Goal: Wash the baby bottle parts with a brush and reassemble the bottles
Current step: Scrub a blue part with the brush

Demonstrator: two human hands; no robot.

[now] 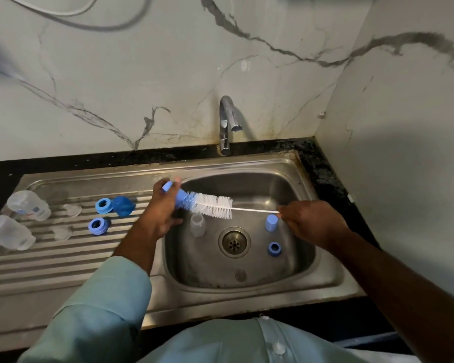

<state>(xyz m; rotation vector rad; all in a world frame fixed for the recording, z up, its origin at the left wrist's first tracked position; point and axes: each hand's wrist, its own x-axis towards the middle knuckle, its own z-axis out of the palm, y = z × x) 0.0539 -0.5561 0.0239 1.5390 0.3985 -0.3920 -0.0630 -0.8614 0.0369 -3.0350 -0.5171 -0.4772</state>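
My left hand [160,209] grips a light-blue cap [175,194] over the left rim of the sink [249,163]. The bottle brush [212,205], white bristles with blue ones at its tip, pokes into that cap. Its thin white handle runs right to my right hand [313,224], which pinches the end. In the basin lie a small clear bottle [197,225], a light-blue cap [271,222] and a blue ring [274,249]. On the drainboard [63,260] lie two clear bottles [28,205] [7,231], two blue rings [104,205] [98,226], a blue dome cap [123,205] and two clear nipples [72,209] [63,233].
A chrome faucet [227,124] stands behind the basin with no water running. The drain [234,242] sits at the basin's middle. Marble walls close in at the back and right, and a black counter [323,171] borders the sink.
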